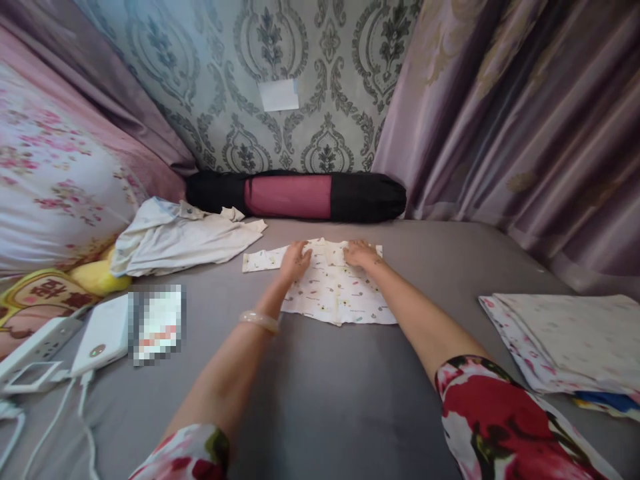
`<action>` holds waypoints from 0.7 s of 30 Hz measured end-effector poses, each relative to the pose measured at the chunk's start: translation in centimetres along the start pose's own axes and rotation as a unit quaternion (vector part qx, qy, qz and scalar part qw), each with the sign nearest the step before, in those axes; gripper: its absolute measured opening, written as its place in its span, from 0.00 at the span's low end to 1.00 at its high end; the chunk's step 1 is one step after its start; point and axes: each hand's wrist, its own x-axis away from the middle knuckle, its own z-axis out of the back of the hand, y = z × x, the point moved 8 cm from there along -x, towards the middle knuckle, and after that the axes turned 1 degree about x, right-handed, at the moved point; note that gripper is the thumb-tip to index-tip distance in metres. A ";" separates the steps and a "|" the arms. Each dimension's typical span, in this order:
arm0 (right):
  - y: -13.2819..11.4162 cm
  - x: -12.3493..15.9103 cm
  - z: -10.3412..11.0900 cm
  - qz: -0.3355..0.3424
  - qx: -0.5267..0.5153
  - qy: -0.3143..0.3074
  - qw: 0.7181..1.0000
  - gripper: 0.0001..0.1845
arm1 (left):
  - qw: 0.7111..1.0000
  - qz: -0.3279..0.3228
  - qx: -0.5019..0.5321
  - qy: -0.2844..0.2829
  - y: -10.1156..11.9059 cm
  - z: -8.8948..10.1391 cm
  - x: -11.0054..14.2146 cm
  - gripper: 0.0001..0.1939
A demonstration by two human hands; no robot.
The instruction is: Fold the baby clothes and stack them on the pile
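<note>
A small white baby shirt (pixel 327 293) with a scattered print lies spread on the grey sheet, its collar away from me. Its left sleeve (pixel 263 260) stretches out flat to the side; the right sleeve is mostly covered by my hand and forearm. My left hand (pixel 297 259) rests on the shirt's left shoulder, fingers a little bent and apart. Over the right shoulder lies my right hand (pixel 361 253), its fingers spread and touching the cloth near the collar. Fabric under the palms is hidden.
Crumpled pale clothes (pixel 185 237) lie at the left, near a yellow plush (pixel 100 277), a power strip (pixel 45 343) and a white power bank (pixel 103 337) with cables. Folded cloths (pixel 575 333) are stacked at right. A black and pink roll bag (pixel 290 197) lies along the wall.
</note>
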 end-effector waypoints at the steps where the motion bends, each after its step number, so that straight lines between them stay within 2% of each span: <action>1: -1.1 0.0 0.1 0.015 -0.006 0.026 1.000 0.28 | 0.999 0.023 -0.022 0.028 -1.5 1.6 0.3 0.19; 3: -3.8 0.2 -0.2 0.063 -0.023 0.062 0.996 0.28 | 0.990 0.092 -0.081 0.067 -4.6 4.7 1.3 0.18; 5: -6.6 0.4 -1.2 0.112 -0.040 0.061 0.991 0.29 | 0.973 0.166 -0.134 0.084 -7.4 7.3 2.5 0.19; 7: -9.2 0.4 -2.3 0.147 -0.055 0.047 0.987 0.31 | 0.953 0.232 -0.173 0.089 -9.6 9.1 3.9 0.20; 9: -11.1 0.3 -3.0 0.166 -0.066 0.036 0.983 0.32 | 0.935 0.283 -0.195 0.085 -11.3 10.1 5.0 0.21; 12: -12.4 -0.1 -3.6 0.168 -0.077 0.019 0.983 0.32 | 0.922 0.319 -0.207 0.069 -12.9 10.4 5.7 0.23; 15: -12.6 -0.4 -4.0 0.155 -0.081 0.007 0.985 0.33 | 0.924 0.325 -0.191 0.057 -14.0 10.2 5.5 0.22; 18: -12.6 -0.4 -4.1 0.146 -0.078 0.000 0.986 0.33 | 0.925 0.350 -0.144 0.046 -14.9 9.8 4.9 0.21; 21: -12.8 -0.4 -4.0 0.140 -0.065 -0.020 0.988 0.34 | 0.916 0.390 -0.071 0.057 -15.8 9.7 4.2 0.16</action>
